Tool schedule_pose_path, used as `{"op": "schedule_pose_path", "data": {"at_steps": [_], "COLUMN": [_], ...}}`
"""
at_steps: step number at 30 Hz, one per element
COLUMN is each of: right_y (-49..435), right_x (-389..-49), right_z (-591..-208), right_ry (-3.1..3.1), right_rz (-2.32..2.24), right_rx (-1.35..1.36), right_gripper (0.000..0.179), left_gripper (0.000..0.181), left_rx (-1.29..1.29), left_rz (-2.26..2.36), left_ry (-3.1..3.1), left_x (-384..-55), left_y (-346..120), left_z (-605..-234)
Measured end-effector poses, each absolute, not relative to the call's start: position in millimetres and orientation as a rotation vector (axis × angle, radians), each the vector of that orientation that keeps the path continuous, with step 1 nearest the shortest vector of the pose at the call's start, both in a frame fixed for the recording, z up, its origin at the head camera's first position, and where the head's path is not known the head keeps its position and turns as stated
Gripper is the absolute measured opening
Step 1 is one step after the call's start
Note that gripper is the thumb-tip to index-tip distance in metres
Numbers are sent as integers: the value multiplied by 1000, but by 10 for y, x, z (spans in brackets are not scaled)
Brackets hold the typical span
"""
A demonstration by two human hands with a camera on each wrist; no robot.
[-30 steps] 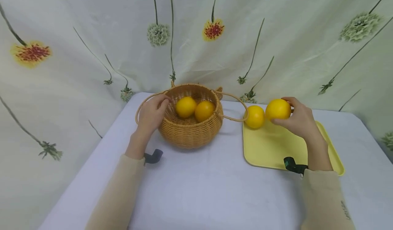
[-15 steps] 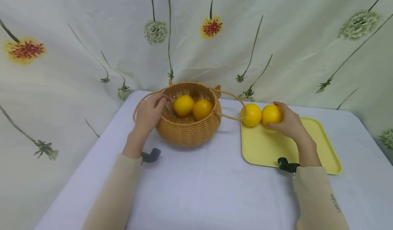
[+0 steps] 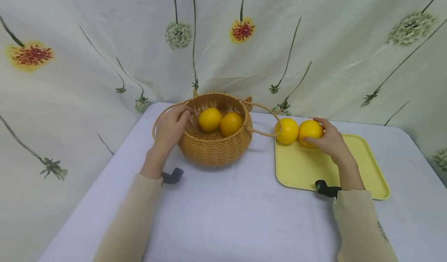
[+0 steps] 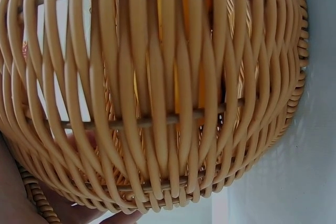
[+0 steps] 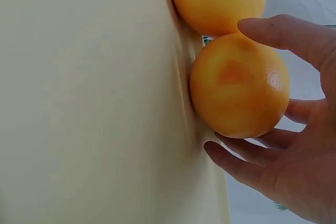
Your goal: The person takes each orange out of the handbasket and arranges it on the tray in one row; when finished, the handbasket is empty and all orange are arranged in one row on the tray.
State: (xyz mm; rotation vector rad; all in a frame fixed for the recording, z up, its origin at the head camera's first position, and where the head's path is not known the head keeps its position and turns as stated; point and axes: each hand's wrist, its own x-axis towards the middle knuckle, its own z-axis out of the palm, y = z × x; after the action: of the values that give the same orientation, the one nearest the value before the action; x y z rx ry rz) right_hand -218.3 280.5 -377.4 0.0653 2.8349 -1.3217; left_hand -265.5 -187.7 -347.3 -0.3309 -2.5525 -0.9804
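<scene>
A wicker basket (image 3: 214,153) with looped handles holds two oranges, the left orange (image 3: 210,119) touching the right orange (image 3: 231,124). My left hand (image 3: 171,126) grips the basket at its left side, by the rim and handle; the weave hides part of its fingers in the left wrist view. At the back left of a yellow tray (image 3: 304,169) sit two more oranges, side by side. My right hand (image 3: 330,141) has its thumb and fingers round the right-hand orange (image 5: 239,85), which rests on the tray. Its neighbour (image 3: 287,131) stands partly behind the basket's right handle (image 3: 265,107).
A white cloth (image 3: 244,215) covers the table. Behind hangs a pale curtain (image 3: 216,68) printed with flowers. The basket's right handle juts out over the tray's back left corner. A dark camera mount sits on each wrist.
My right hand has lowered its orange and moved it left, from above the tray down onto it beside the other orange. The left hand stays on the basket.
</scene>
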Motion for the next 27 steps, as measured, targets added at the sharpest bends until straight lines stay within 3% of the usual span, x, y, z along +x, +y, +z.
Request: {"op": "schedule_pose_path", "data": {"at_steps": [10,27], "right_y": [2804,2759], "right_x": [-2157,-2122], "right_z": [-3697,-3550], "right_ry": [2880,2959], "right_rz": [-1184,-1204], "right_rx": [136,157], "right_gripper": [100,91], "left_gripper": [38,37], "left_rx": [-342,-339], "left_rz": [-973,-969], "left_ry": [-2548,-2557], "left_x": [-2667,-2679], "left_y": [-1892,-1905], "left_z": [-3483,-3501]}}
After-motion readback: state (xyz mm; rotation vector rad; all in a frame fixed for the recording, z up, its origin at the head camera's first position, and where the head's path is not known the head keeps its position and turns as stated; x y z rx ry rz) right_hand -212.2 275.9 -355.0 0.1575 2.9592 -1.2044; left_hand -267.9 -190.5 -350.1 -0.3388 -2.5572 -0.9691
